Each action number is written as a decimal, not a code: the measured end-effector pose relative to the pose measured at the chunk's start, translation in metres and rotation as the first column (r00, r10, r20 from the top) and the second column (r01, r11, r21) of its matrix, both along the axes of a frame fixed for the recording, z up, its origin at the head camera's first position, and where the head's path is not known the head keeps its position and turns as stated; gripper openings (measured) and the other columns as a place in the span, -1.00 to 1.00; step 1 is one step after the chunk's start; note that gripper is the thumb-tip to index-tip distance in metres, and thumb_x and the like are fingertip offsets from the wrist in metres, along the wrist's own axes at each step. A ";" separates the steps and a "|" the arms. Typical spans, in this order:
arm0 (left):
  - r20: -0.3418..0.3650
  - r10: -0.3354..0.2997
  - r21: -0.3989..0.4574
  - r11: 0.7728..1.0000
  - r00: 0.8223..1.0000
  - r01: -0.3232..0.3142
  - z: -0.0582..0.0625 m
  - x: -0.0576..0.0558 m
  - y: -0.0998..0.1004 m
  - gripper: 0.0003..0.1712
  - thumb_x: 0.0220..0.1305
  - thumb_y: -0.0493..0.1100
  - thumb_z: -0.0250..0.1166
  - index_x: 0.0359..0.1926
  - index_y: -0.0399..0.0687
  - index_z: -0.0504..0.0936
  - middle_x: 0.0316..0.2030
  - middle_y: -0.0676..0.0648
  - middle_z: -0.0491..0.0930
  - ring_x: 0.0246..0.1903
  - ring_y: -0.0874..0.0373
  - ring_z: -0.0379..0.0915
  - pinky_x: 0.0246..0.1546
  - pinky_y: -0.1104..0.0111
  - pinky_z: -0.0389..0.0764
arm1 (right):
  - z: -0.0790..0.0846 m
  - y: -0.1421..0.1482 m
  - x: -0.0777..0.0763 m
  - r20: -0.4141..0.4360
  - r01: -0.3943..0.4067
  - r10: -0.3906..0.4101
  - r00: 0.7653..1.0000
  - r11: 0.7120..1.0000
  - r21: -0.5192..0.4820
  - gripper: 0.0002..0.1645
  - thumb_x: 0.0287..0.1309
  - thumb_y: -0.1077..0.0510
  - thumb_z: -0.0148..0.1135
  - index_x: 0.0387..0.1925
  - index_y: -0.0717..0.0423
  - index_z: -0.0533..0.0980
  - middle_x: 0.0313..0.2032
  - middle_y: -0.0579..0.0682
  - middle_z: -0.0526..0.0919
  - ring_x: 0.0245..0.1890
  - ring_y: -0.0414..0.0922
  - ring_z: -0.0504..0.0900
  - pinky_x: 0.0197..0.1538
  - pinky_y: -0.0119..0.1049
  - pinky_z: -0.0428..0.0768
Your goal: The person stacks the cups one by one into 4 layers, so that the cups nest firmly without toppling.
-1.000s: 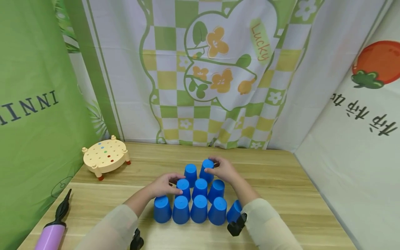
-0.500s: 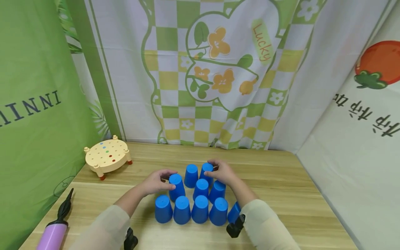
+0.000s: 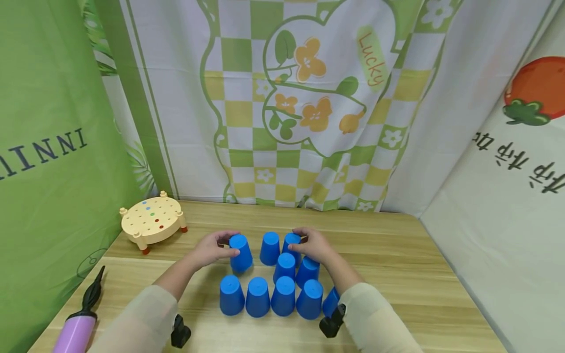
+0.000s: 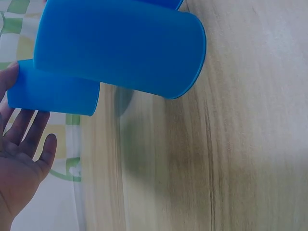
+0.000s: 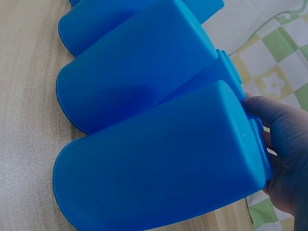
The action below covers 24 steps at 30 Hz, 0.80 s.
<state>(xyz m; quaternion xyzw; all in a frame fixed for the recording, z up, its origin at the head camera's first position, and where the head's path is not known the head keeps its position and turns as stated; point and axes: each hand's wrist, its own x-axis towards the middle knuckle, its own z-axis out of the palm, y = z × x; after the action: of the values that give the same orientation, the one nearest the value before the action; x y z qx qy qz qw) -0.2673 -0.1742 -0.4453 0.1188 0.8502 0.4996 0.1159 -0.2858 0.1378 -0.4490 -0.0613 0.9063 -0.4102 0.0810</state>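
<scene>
A cup (image 3: pixel 241 255) — inverted — is in the left hand (image 3: pixel 212 248).

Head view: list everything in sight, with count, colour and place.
Front-row cups: five, blue, nearest the person
Middle cups: two, blue, behind those
Back cups: two, blue, farthest row
Lone cup: one, blue, left of the back cups
Round pegged stand: one, cream, far left
Pump: one, purple and black, near left
Table: one, wood-toned, beneath
Hangings: three, green left, patterned back, white right
Wrist devices: two, black, one per side
Sleeves: two, pale, one per side
Left hand: one, bare, holding the lone cup
Right hand: one, bare, holding the right back cup
</scene>
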 end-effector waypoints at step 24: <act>-0.052 0.137 0.002 0.991 0.989 -0.137 -0.014 -0.017 0.028 -0.33 0.21 -0.12 0.39 0.32 -0.18 0.42 0.19 -0.27 0.51 0.16 -0.19 0.44 0.11 0.05 0.58 | 0.011 0.026 0.023 -0.062 -0.024 0.025 0.998 1.000 0.011 -0.41 0.20 -0.01 0.32 0.25 0.01 0.46 0.18 0.12 0.57 0.14 0.12 0.55 0.12 0.04 0.59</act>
<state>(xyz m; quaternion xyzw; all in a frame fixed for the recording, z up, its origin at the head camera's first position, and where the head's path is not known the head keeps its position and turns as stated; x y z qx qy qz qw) -0.2843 -0.1458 -0.4597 0.0730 0.8594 0.5026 0.0595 -0.2630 0.1641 -0.4382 -0.0846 0.9096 -0.4026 0.0582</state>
